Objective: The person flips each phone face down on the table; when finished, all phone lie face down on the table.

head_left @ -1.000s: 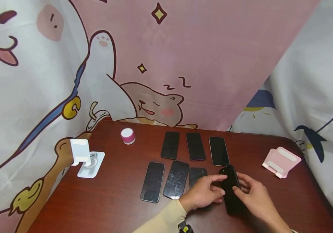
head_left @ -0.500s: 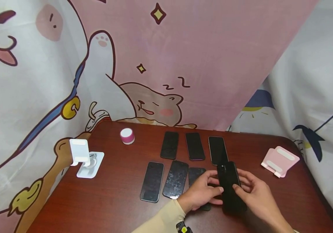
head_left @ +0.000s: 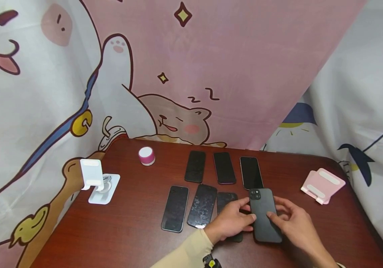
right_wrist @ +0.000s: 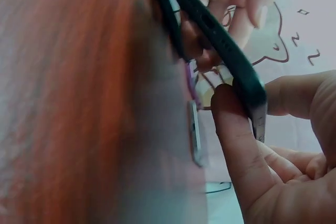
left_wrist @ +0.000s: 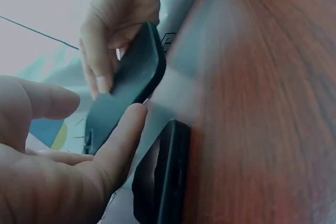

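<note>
A dark smartphone [head_left: 265, 219], back and camera block facing up, is in my right hand [head_left: 296, 225]. The thumb lies on its back and the fingers are under the right edge. In the right wrist view the phone [right_wrist: 226, 51] stands tilted, apart from the tabletop. My left hand [head_left: 229, 221] is at the phone's left edge, with fingers spread. In the left wrist view one fingertip [left_wrist: 137, 113] meets that edge, while the thumb [left_wrist: 58, 100] is away from it. Below the left hand lies another dark phone [head_left: 225, 199], partly covered.
Two phones lie to the left, one black [head_left: 175, 209] and one with a smudged screen [head_left: 202, 206]. Three more, including a silver-edged one [head_left: 251, 173], form a back row. A white phone stand [head_left: 92, 176], a pink-and-white jar [head_left: 146, 156] and a pink stand [head_left: 323, 186] are farther out.
The held phone has tilted so that its back shows flatter and lighter grey. My left hand's index finger has come off the phone's upper part, and the hand has moved to its left edge.
</note>
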Demonstrator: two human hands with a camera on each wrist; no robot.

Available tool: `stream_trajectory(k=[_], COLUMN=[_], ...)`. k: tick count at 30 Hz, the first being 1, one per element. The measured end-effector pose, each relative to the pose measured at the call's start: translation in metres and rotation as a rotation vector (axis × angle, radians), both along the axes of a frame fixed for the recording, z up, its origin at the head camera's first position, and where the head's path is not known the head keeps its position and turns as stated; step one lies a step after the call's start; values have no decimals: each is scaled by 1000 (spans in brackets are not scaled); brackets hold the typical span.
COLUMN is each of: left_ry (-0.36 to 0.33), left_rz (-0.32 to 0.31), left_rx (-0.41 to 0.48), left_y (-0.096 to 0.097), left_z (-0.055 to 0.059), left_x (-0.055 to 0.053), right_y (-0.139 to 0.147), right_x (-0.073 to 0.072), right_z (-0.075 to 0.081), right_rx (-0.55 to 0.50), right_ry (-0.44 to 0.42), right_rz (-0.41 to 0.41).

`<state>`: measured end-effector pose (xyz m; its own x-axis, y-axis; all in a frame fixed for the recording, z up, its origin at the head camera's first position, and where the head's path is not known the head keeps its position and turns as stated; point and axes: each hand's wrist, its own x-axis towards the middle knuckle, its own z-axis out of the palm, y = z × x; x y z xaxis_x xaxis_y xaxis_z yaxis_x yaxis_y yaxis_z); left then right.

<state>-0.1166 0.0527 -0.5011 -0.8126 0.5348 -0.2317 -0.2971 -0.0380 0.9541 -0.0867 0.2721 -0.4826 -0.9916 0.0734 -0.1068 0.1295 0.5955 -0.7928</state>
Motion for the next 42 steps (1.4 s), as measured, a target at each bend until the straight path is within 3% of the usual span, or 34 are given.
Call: stream_trajectory(k=[7,13,25,33,42], left_ry=[91,141,246,238,211], left_rz=[-13,-49,-47,-54,-18], left_rx=[-98,-144,-259,-278,-214], left_y=[0,-3,-3,-8,-12], left_z=[4,5,8,7,8], left_x=[3,3,1,-2,0], right_y=[6,5,7,9,5], right_x=[-4,-7,-8,-7,-8], right_z=[-13,-15,-13,-15,-9], right_rx=[89,175,164,166,194], right_ry=[-33,-43,-91,-65,1], right_rz=[-13,-6,21,29,32])
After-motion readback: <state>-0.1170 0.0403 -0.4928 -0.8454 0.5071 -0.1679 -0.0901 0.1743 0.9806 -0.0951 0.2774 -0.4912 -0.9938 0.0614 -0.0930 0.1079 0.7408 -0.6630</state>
